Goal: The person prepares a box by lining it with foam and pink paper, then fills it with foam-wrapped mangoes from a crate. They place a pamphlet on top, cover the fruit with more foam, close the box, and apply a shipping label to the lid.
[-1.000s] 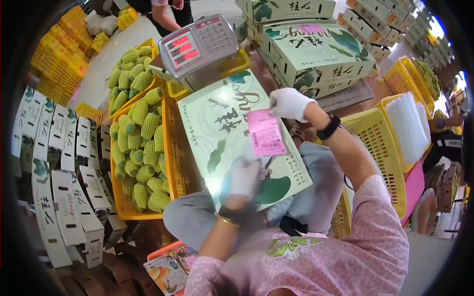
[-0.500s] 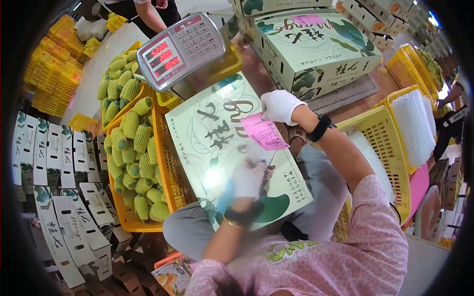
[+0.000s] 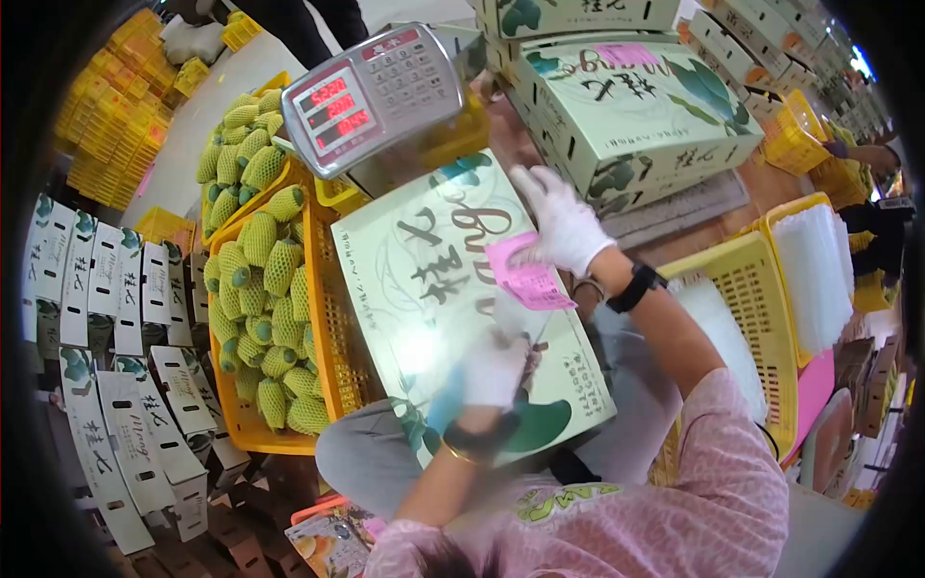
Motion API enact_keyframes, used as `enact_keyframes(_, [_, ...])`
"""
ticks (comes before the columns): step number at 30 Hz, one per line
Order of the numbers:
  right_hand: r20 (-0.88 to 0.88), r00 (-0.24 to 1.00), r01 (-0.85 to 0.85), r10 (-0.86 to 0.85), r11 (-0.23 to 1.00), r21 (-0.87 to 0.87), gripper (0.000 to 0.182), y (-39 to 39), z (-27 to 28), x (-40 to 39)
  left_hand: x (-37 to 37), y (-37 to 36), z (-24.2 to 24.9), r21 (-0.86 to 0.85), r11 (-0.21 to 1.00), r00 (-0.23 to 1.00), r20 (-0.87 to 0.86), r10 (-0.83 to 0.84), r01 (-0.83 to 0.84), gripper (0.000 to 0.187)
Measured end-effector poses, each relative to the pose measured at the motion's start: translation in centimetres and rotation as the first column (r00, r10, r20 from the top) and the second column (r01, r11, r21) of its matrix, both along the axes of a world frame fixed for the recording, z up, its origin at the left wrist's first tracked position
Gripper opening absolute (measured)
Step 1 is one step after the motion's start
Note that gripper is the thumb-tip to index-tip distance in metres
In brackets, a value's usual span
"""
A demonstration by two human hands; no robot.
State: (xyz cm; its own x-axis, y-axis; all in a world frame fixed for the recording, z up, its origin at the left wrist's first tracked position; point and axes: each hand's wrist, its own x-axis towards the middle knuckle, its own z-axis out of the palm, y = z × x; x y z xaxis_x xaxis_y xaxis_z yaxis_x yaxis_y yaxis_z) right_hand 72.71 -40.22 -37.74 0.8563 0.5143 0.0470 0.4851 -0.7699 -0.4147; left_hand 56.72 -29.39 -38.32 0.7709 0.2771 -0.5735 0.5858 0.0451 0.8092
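Note:
A pale green mango carton [image 3: 385, 279] lies tilted across my lap, its printed lid facing up. On the lid is a pink printed slip [image 3: 528, 275]. My right hand [image 3: 567, 226], in a white glove, rests at the lid's right edge with fingers stretched out, the thumb over the slip. Lower down, my left hand [image 3: 493, 374], also gloved and smeared by motion, is closed over the lid. A thin stick-like thing shows at its fingertips, too blurred to name.
Left of the carton, an orange crate [image 3: 323, 318] holds mangoes [image 3: 255, 289] in foam nets. A lit scale [image 3: 376, 96] stands beyond it. Stacked cartons [image 3: 636, 116] are at upper right, a yellow basket [image 3: 742, 289] with white foam sheets at right. A person's legs [image 3: 299, 29] show at the top.
My right hand has loosened from its pinch on the pink slip and spread its fingers along the lid's edge. My left hand stays low on the lid. The person at the top has shifted.

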Motion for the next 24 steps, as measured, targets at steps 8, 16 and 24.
enact_keyframes(8, [0.281, 0.957, 0.001, 0.066, 0.973, -0.232, 0.077, 3.3, -0.2, 5.4, -3.3, -1.1, 0.3, 0.021, 1.000, 1.000, 0.005, -0.024, 0.023, 0.011])
enact_keyframes(16, [0.182, 0.617, -0.737, 0.766, 0.643, -0.208, 0.059, -2.6, -1.5, -8.9, -14.2, 2.5, 0.6, 0.449, 0.739, 0.860, -0.168, -0.482, 0.502, 0.022])
enact_keyframes(24, [-0.743, 0.507, 0.183, 0.437, 0.787, 0.589, 0.065, -11.3, 4.0, -30.5, -19.1, 4.9, 5.2, 0.379, 0.668, 0.650, 0.194, -0.734, 0.641, 0.004])
